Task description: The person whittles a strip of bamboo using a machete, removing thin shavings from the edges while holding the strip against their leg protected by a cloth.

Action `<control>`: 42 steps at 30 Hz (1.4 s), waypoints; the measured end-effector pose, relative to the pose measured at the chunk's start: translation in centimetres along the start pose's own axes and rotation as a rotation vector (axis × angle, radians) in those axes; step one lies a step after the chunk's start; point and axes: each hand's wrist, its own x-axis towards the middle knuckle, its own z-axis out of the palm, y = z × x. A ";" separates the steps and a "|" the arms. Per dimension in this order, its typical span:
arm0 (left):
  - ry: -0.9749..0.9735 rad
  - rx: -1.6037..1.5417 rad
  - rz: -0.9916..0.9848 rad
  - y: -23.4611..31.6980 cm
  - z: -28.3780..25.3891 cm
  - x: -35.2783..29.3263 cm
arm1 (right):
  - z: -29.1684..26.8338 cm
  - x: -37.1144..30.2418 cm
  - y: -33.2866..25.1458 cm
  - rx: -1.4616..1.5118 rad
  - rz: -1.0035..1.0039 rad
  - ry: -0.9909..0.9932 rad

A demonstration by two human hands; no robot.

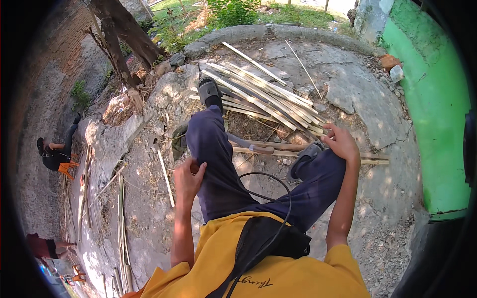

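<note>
My left hand (188,179) rests against the outer side of my left knee, fingers loosely curled and thumb apart, with nothing seen in it. On my right knee lies my right hand (342,144), its fingers apart and bent, also holding nothing. Beyond my knees a pile of pale split bamboo strips (263,94) lies slantwise on the ground, its near end close to my right hand. A large knife (261,149) with a wooden handle lies between my legs, its blade partly behind my left leg. My left sandal (209,91) touches the pile's left side.
A single strip (165,179) lies left of my left hand. Longer bamboo pieces (123,233) lie farther left. A tree trunk (124,37) stands at far left, a green wall (432,109) at right. Another person (54,154) sits on an orange chair. A black cable (283,184) crosses my lap.
</note>
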 end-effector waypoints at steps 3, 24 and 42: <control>0.003 -0.073 0.024 0.0 0.9 0.6 | -0.3 -0.4 -0.5 0.017 0.035 -0.018; -0.572 -0.056 0.003 4.1 -11.4 -0.4 | 0.0 0.1 -0.5 -0.012 0.006 -0.054; -0.601 0.135 0.754 14.5 -0.6 15.1 | -2.7 3.8 1.1 -0.076 -0.011 -0.233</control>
